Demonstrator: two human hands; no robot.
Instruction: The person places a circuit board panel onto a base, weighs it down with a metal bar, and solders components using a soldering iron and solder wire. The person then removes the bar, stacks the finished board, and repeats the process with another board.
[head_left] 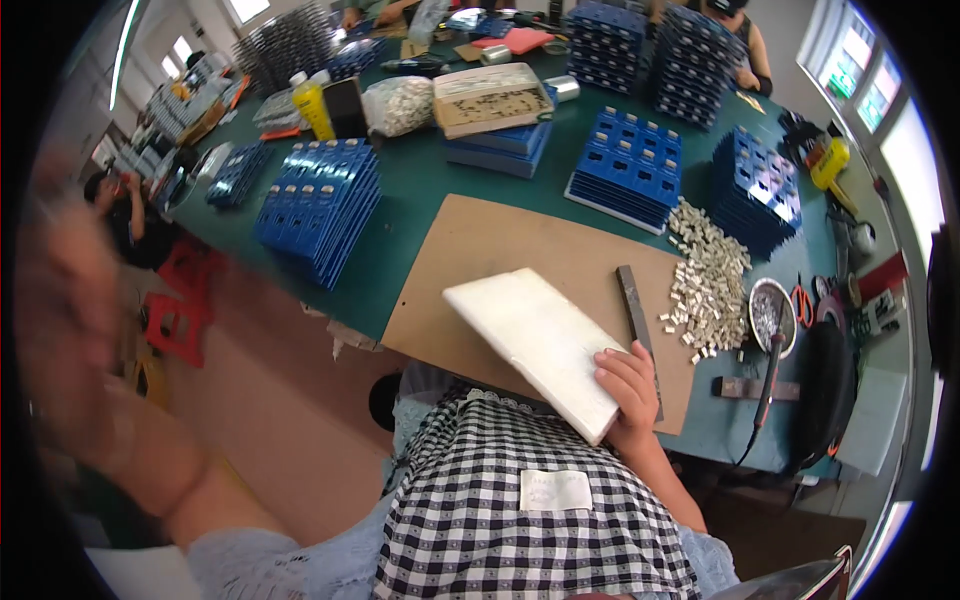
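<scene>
Has left hand up close, too blurred to tell its grip, grasps white slab by near end in right hand, over brown board, risking drop if gripped loosely.

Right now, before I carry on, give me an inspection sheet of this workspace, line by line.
Surface: green table with a brown board on it.
Job's things: white slab over the board; dark bar beside it.
Clutter: loose small silver pieces at the board's right; stacked blue panels; metal bowl at right.
Hands: right hand grips the slab's near right edge; left hand blurred at the far left, its grip unclear.
Cables: dark cord runs from the soldering iron toward the near table edge.
Surroundings: red stools at left; other people nearby.
</scene>
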